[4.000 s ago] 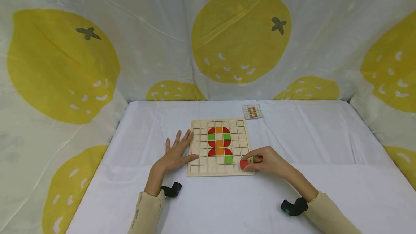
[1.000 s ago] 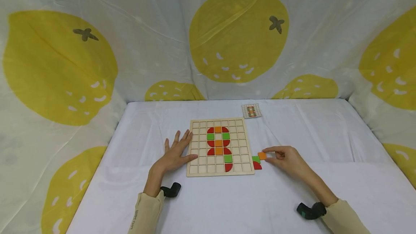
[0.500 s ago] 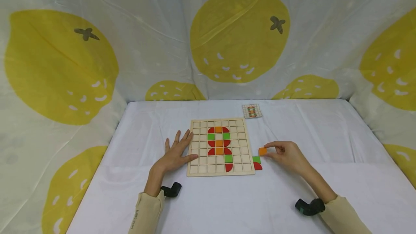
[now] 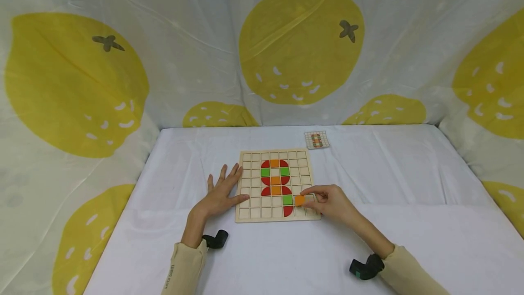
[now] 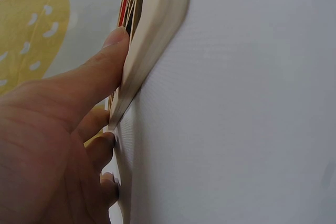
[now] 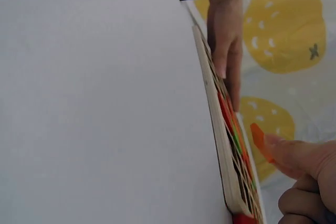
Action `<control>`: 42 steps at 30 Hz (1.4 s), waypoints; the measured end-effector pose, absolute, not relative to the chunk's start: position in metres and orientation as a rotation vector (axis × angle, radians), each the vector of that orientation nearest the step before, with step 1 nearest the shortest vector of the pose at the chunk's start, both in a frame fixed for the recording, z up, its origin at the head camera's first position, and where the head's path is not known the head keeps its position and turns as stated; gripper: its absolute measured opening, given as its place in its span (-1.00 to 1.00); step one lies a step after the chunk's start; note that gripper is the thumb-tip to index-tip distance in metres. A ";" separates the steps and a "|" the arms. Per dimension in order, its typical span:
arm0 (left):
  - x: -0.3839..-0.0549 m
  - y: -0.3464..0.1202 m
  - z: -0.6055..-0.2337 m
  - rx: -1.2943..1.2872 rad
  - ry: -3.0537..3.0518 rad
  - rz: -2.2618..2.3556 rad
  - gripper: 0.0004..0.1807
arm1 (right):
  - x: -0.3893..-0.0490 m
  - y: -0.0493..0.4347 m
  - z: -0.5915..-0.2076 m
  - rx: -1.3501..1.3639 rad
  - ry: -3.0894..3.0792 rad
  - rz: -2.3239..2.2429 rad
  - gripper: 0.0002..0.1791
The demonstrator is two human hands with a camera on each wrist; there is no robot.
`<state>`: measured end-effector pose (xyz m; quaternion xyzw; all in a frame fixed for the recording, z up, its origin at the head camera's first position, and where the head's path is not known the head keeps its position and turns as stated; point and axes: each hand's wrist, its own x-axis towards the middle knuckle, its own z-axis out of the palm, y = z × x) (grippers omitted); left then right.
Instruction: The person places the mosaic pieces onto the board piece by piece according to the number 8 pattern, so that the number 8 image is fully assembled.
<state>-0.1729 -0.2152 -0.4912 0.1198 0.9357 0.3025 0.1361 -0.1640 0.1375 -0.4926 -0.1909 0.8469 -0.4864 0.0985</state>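
A square wooden grid board [image 4: 254,218] lies on the table, with red, orange and green tiles set in its middle columns. My right hand [image 4: 333,201] pinches an orange square tile [image 4: 299,200] between thumb and fingers, over the board's right part. In the right wrist view that orange tile [image 6: 260,141] is held apart from the board's surface. My left hand [image 4: 219,196] rests with spread fingers on the board's left edge; in the left wrist view the thumb [image 5: 113,51] lies on the rim. Lowest in the pattern are a green square [image 4: 288,200] and a red rounded tile [image 4: 288,211].
A small card [image 4: 317,140] printed with a coloured grid pattern lies behind the board's right corner. White cloth [image 4: 401,172] covers the table. A lemon-print curtain [image 4: 192,58] hangs behind and at both sides.
A red rounded tile was set below the green one on the board. The right hand then picked up an orange tile right of the board and carried it left over it. The left hand stayed still.
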 end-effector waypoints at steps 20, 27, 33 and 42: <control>-0.173 -0.216 -0.491 0.355 2.707 0.864 0.02 | -0.149 0.088 -0.499 -0.600 2.453 -1.352 -0.76; -0.173 -0.216 -0.490 0.349 2.706 0.877 0.03 | -0.148 0.088 -0.501 -0.585 2.463 -1.338 -0.76; -0.173 -0.215 -0.489 0.349 2.709 0.870 0.03 | -0.147 0.086 -0.500 -0.601 2.500 -1.313 -0.77; -0.173 -0.215 -0.489 0.336 2.707 0.868 0.02 | -0.146 0.083 -0.499 -0.600 2.519 -1.258 -0.78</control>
